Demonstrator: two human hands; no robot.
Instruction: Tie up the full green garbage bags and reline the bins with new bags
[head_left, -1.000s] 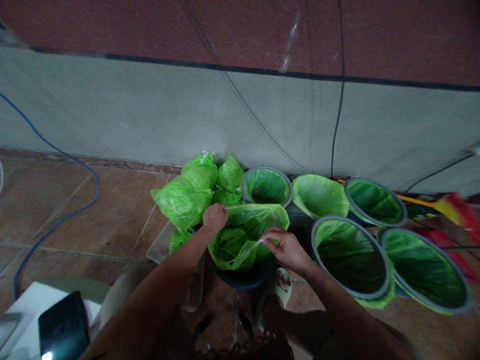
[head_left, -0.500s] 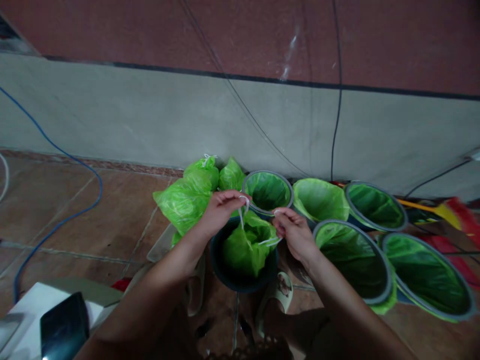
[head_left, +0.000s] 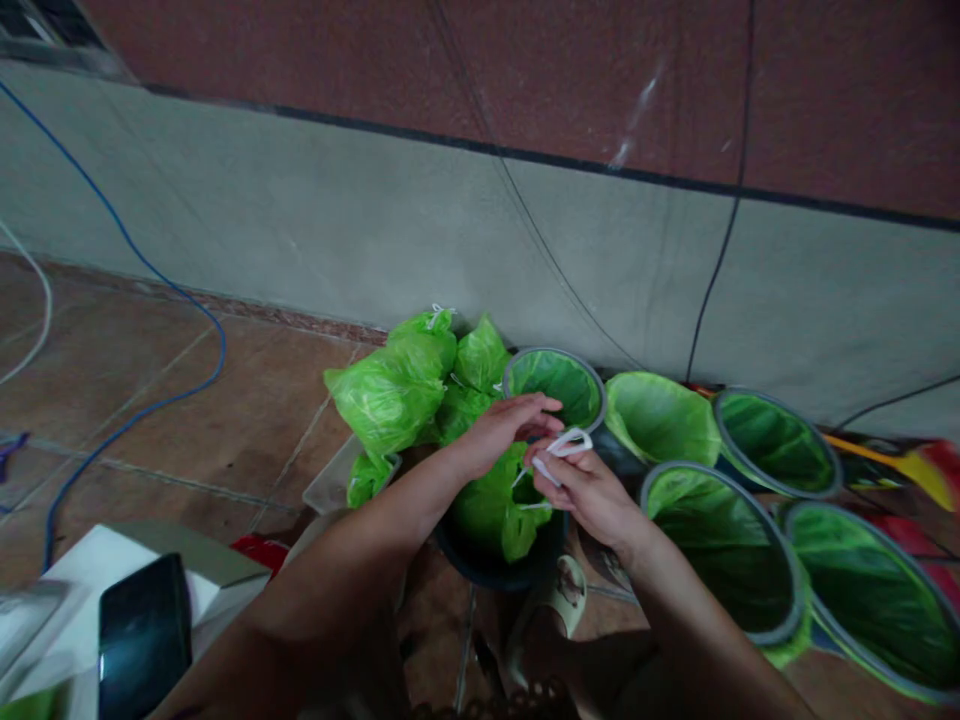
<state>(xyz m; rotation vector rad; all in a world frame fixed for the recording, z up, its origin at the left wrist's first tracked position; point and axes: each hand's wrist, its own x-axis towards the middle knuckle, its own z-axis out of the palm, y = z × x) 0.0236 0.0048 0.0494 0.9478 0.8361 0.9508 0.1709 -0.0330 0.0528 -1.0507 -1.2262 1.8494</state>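
Observation:
Between my feet stands a dark bin point(head_left: 469, 570) with a green drawstring trash bag point(head_left: 487, 510) bunched inside it. Over the bag, my right hand point(head_left: 589, 490) pinches the white drawstring point(head_left: 570, 441), whose loop sticks up past the thumb. Close beside it, my left hand point(head_left: 510, 430) has its fingers stretched toward the string, with no firm grip showing; its thumb is hidden. The bag's mouth is gathered loosely under both hands, partly covered by them.
Filled green bags point(head_left: 390, 395) lie against the wall at the left. Several lined bins, including a grey-rimmed bin point(head_left: 724, 475), stand to the right. A phone point(head_left: 145, 635) rests on a white box point(head_left: 82, 570). A blue cable point(head_left: 217, 350) crosses the floor.
My hands were apart, each pinching a part of the white drawstring. They have come together, the string is now in my right hand, and my left fingers have loosened. The view shifted slightly.

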